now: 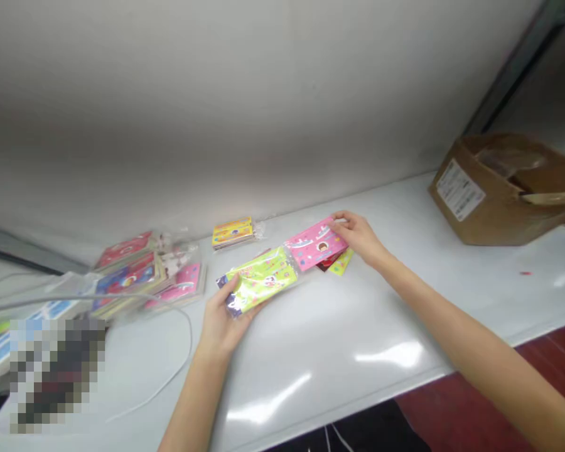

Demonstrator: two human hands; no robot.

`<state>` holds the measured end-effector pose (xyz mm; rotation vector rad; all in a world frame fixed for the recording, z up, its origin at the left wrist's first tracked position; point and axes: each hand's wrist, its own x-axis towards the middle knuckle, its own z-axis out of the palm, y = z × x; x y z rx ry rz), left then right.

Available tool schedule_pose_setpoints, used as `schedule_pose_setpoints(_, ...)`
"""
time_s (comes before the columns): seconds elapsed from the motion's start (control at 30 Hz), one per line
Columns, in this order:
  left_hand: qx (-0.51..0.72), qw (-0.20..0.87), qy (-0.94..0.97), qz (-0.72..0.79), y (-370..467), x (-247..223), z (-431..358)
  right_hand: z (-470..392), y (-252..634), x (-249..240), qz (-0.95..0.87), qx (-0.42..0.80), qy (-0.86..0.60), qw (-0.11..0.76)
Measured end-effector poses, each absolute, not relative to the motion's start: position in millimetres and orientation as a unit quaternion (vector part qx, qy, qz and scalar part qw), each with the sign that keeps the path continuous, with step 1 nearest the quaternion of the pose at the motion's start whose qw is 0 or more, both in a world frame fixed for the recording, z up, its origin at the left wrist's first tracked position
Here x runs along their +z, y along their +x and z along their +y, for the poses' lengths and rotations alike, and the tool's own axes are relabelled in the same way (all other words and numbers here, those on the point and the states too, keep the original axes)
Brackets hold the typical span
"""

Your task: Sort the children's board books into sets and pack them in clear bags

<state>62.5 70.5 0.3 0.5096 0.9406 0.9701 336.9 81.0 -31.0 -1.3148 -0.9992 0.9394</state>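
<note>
Head view: glossy white table (pixel 339 351) against a plain grey wall (pixel 216 113).

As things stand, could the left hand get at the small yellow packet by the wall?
Probably yes. The left hand holds a green packet, so it is occupied, but the yellow packet lies just beyond it on the white table, with nothing standing between them.
</note>
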Motion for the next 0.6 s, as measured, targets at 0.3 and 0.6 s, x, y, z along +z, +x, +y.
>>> schedule_pose_setpoints(0.3, 0.453, 0.738, 0.224, 0.447, 64.8, 3.3, 69.0, 79.9, 335.2, -32.0, -0.449, 0.393, -0.568, 0.567)
schedule_pose_setpoints(0.6, 0.455, 0.748, 0.221, 0.43, 62.4, 2.7, 69.4, 74.5, 330.1, -16.9, -0.361, 0.511, -0.514, 0.586)
